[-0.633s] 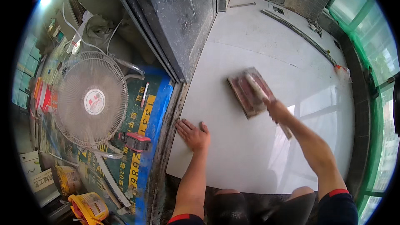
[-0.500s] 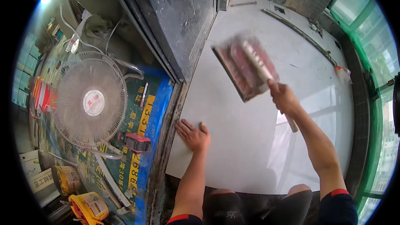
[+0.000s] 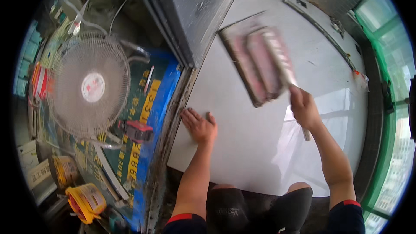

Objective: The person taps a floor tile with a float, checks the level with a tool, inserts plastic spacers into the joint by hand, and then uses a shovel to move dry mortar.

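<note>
My left hand (image 3: 199, 125) lies flat on a large glossy pale tile (image 3: 234, 147), fingers spread beside the dirty door track. In my right hand (image 3: 304, 107) is the pale handle of a flat tile beater (image 3: 253, 63), with fingers wrapped around it. The beater has a broad rectangular head, reddish and dusty on top, with a dark edge. It is blurred by motion and sits over the upper part of the tile. Whether its underside touches the tile is hard to tell. The handle's end sticks out below my fist.
Left of the track (image 3: 171, 141) are a fan (image 3: 89, 84), a red-and-black tape measure (image 3: 138, 131), a marker (image 3: 148, 79) and a yellow bucket (image 3: 86, 201) on a green sheet. A metal door frame (image 3: 167, 21) rises beside the tile. A long bar (image 3: 320, 32) lies at the far right.
The view has shifted slightly. The beater's head has swung a little against the tile surface, still blurred, with my right hand on its handle. My left hand keeps its place on the tile.
</note>
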Tool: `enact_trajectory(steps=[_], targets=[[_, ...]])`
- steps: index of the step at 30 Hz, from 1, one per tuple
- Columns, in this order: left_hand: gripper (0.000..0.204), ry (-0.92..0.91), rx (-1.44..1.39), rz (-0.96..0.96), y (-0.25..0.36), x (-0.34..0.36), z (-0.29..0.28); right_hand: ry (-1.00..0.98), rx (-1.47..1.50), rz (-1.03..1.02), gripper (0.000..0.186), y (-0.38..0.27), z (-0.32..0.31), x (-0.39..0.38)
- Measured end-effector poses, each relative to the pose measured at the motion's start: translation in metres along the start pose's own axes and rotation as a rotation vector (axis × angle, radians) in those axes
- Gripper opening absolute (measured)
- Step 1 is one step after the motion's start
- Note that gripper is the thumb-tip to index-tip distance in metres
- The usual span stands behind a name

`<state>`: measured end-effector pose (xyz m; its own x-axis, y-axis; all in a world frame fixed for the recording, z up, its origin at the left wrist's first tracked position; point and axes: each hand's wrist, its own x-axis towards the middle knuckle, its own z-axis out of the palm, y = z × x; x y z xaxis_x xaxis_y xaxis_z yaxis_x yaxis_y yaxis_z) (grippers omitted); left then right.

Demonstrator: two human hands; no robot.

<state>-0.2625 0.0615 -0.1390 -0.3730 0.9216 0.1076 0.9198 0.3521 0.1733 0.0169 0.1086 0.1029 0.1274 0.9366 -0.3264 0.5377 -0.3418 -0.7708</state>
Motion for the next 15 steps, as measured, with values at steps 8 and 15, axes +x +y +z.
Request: enact_trajectory(steps=[8, 15], targets=[[0.083, 0.021, -0.045, -0.018, 0.002, 0.001, -0.001, -0.163, -0.56, 0.206, 0.074, 0.13, 0.055, 0.003], [0.085, 0.067, -0.103, 0.135, -0.037, -0.029, 0.0, -0.098, -0.431, 0.189, 0.083, 0.193, 0.058, -0.063]])
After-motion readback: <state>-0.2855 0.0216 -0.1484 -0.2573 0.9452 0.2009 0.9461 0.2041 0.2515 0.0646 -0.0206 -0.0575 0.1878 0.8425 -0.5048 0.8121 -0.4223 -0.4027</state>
